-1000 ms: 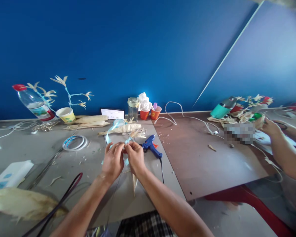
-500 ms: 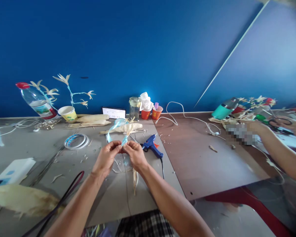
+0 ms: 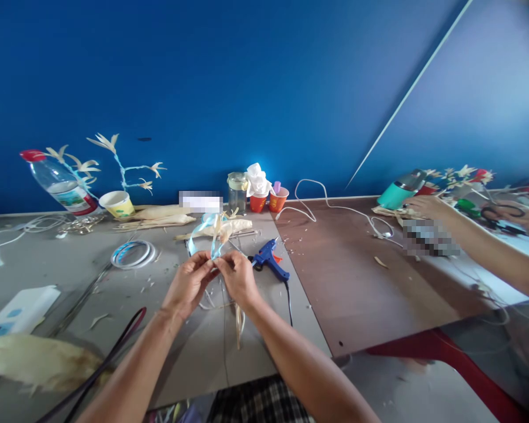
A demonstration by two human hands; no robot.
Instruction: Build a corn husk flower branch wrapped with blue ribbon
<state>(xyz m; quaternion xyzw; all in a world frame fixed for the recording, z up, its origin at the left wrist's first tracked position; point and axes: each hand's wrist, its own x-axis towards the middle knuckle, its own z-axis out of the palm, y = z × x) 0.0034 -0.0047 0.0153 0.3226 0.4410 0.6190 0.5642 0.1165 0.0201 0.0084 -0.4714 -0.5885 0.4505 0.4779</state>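
My left hand (image 3: 188,283) and my right hand (image 3: 237,277) meet fingertip to fingertip above the grey table (image 3: 48,264), both pinched on a small straw flower (image 3: 218,230) bound with light blue ribbon (image 3: 198,234). The ribbon loops up and back from my fingers. A thin pale stem (image 3: 238,320) hangs down below my right hand. A blue glue gun (image 3: 268,260) lies just right of my right hand.
Corn husks (image 3: 163,215), a tape ring (image 3: 132,254), a water bottle (image 3: 62,187), a yellow cup (image 3: 118,204), a jar (image 3: 237,192) and red cups (image 3: 268,202) sit behind. Another person's hands (image 3: 427,205) work at the right, with scissors (image 3: 498,212). A big husk (image 3: 35,363) lies near left.
My hands have shifted slightly left and the flower has turned upright between my fingers. The other person's near hand has moved toward the teal bottle.
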